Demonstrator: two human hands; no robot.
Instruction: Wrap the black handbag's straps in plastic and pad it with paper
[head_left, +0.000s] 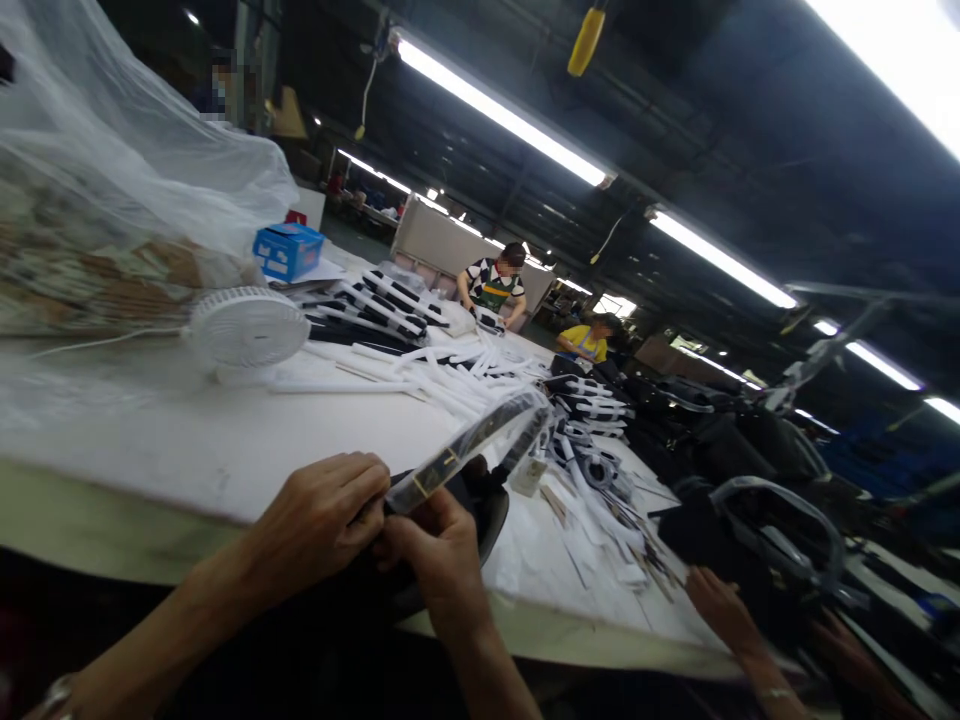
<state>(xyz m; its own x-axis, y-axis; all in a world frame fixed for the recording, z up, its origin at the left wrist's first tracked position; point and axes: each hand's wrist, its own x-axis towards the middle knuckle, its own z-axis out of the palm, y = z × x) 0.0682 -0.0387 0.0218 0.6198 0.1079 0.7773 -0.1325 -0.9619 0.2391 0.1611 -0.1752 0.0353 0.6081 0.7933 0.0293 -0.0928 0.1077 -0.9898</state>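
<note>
A black handbag (493, 522) is at the front edge of the table, its lower part in deep shadow. Its arched handle (487, 430) is wrapped in clear plastic, with gold-coloured fittings (421, 486) near one end. My left hand (330, 508) is closed, fingers bent around the end of that handle. Close beside it, my right hand (442, 555) pinches at the handle's base with thumb and fingers. The exact spot between the fingertips is hidden.
A white fan (246, 328) and a blue box (288, 251) stand at the left. White strips (480, 372) and plastic-wrapped handles (600, 465) cover the table's middle. A co-worker's hand (720, 608) is at another black bag (701, 545) on the right; two people (491, 285) work farther back.
</note>
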